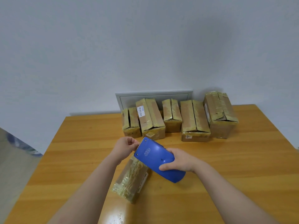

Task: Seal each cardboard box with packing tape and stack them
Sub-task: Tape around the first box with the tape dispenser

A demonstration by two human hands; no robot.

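Note:
My right hand (178, 160) grips a blue tape dispenser (157, 157) held above the table, its toothed end pointing up and left. My left hand (125, 147) pinches at that toothed end, where the tape comes out; the tape itself is too thin to make out. Under the dispenser lies a small cardboard box (131, 178) wrapped in yellowish tape, lying at an angle near the table's middle. Several more taped cardboard boxes (195, 120) stand in a row at the back of the table.
The wooden table (242, 167) has bare surface left and right of my arms. A grey wall panel (153, 96) sits behind the row of boxes against the white wall. The table's left edge drops to the floor.

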